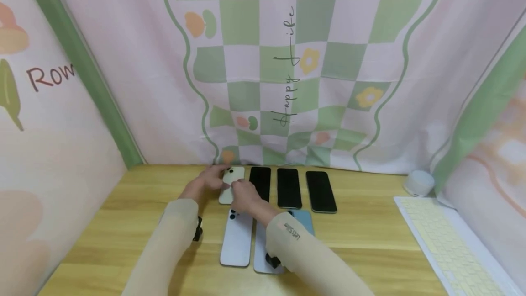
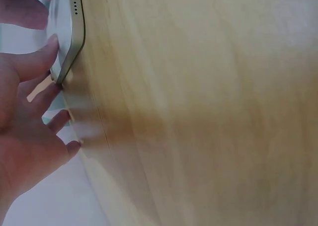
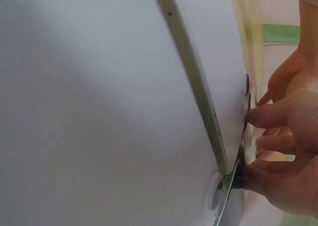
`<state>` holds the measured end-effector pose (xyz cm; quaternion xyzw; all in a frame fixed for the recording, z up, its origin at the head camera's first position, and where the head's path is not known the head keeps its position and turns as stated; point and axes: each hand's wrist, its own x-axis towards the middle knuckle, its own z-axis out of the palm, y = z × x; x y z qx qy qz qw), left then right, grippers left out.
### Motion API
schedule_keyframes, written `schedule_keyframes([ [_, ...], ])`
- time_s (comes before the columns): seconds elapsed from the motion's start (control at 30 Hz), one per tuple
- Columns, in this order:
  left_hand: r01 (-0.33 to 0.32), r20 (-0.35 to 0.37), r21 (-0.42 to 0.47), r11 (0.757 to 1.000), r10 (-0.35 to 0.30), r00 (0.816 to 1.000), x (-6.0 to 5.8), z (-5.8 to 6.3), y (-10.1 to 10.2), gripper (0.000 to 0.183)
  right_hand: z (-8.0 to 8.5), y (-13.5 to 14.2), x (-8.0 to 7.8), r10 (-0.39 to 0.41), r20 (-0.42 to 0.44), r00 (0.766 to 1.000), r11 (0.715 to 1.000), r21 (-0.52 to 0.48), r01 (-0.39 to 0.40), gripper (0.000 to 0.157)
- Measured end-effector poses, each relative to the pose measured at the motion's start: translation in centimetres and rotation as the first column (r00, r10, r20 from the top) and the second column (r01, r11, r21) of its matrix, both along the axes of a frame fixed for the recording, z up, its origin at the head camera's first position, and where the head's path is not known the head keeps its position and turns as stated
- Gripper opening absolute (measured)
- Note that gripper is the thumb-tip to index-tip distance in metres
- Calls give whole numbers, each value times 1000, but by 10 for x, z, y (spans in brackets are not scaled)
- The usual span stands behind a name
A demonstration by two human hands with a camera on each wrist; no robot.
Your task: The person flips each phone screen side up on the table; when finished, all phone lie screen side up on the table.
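A cream phone [image 1: 234, 176] lies back up at the far left of the rows, between both hands. My left hand [image 1: 210, 178] holds its left side; in the left wrist view the thumb is on the phone [image 2: 62, 25] and fingertips meet its corner. At the near right edge of that phone, my right hand [image 1: 245, 195] pinches with thumb and fingers, seen side-on as a hand [image 3: 290, 129] in the right wrist view. A white phone [image 1: 236, 241] lies just below the right hand. Under the right forearm, a pale lilac phone [image 1: 260, 243] and a blue phone [image 1: 305, 221] are partly hidden.
Along the back row sit three black-screened phones: one phone [image 1: 260, 181] beside the right hand, a middle phone [image 1: 289, 188] and a right phone [image 1: 321, 192]. A keyboard [image 1: 452, 245] and a small white round device [image 1: 419, 182] stand at right. A patterned curtain [image 1: 279, 67] hangs behind the wooden table [image 1: 361, 232].
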<state>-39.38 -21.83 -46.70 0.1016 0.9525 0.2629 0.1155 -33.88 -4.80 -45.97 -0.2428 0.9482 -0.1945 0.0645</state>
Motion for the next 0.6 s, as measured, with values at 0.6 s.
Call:
schedule_keyframes([
  [0.6, -26, 1, 352, 936, 28, 1000, -9, 5, -2, 81, -1, -7, -5, -78, 51, 996, 997, -13, 79, 19],
])
